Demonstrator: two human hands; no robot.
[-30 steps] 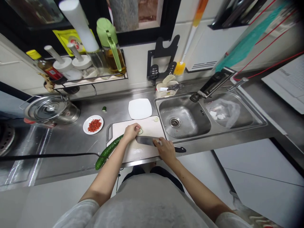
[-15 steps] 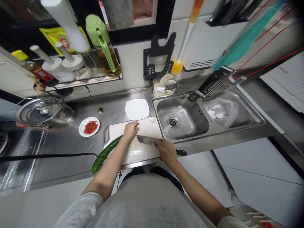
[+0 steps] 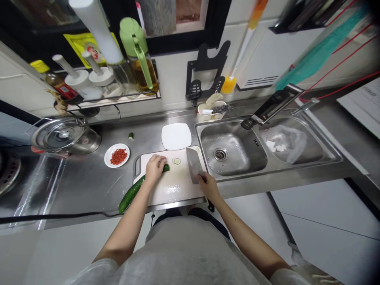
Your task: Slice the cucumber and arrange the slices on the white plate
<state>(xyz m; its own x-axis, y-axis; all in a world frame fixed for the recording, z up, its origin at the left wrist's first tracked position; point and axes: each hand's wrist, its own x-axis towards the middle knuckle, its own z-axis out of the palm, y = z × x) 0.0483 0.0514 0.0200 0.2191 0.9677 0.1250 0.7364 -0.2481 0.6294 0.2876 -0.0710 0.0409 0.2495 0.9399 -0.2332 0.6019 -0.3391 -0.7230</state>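
Observation:
A long green cucumber (image 3: 132,194) lies slanting across the left part of the white cutting board (image 3: 175,194). My left hand (image 3: 154,168) is curled over it near the cut end, which pokes out past the fingers. In my right hand (image 3: 209,187) is a broad kitchen knife (image 3: 194,166); its blade points away from me over the right side of the board. Between the two hands, thin cucumber slices (image 3: 177,161) lie on the board. Another slice, at the far right corner, is partly hidden behind the blade.
Behind the board sits a white square plate (image 3: 176,136). To the left are a plate of red berries (image 3: 118,156), a cucumber stub (image 3: 131,135) and a lidded steel pot (image 3: 65,136). The sink (image 3: 234,150) adjoins on the right. A black cable (image 3: 59,216) crosses the counter's left front.
The knife has swung from lying nearly sideways to pointing away from me, farther right. My left hand has shifted left, and the cucumber's cut end now shows, with slices apart from it.

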